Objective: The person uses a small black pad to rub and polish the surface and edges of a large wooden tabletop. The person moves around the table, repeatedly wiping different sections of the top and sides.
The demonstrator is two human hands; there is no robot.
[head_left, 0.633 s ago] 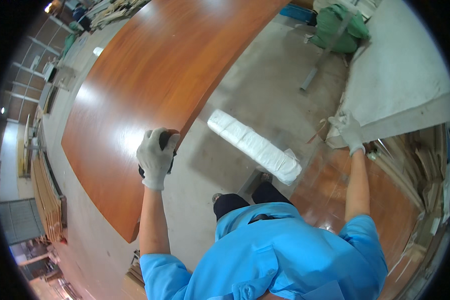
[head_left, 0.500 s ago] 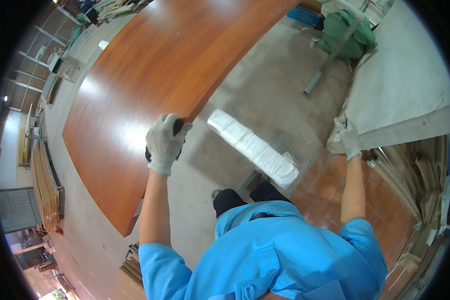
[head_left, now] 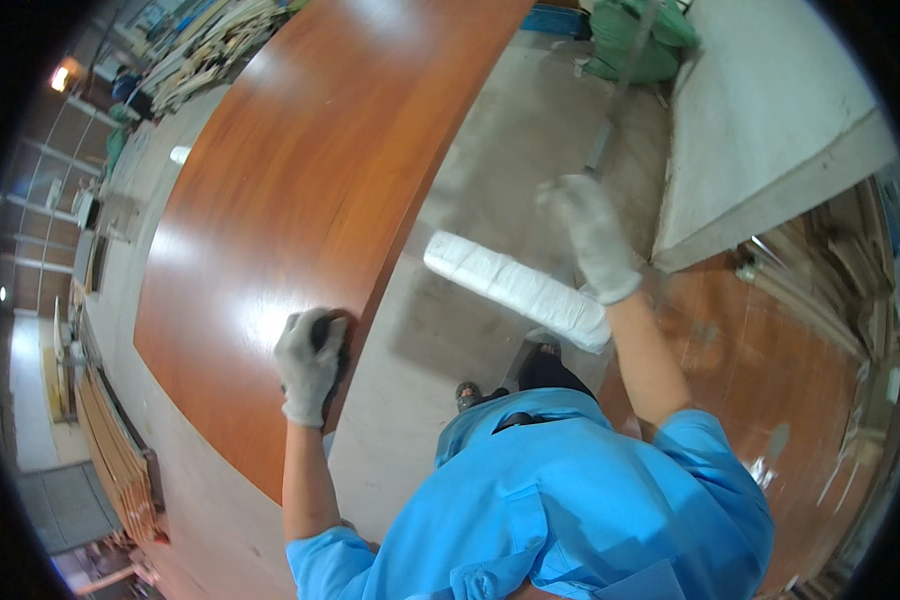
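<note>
A large panel [head_left: 300,170] with a glossy red-brown wood surface and a curved outer edge extends away on the left. My left hand [head_left: 308,368], in a pale work glove, is closed around a black rounded pad [head_left: 330,335] on the panel near its right edge. Most of the pad is hidden by the fingers. My right hand [head_left: 595,240], also gloved, is in the air to the right of the panel. Motion blurs it, but the fingers look stretched out with nothing visible in them. Below that hand is a long white wrapped roll [head_left: 515,290], beside the panel.
A large off-white slab [head_left: 770,120] stands at the right, with brown boards or cardboard [head_left: 820,290] beneath it. Green sacks [head_left: 640,45] and a blue container [head_left: 555,20] sit at the far end. Stacked boards [head_left: 110,440] lean at the left.
My right hand has left the corner of the off-white slab and swung left above the white roll. My left hand, with the black pad, has moved nearer to me along the panel.
</note>
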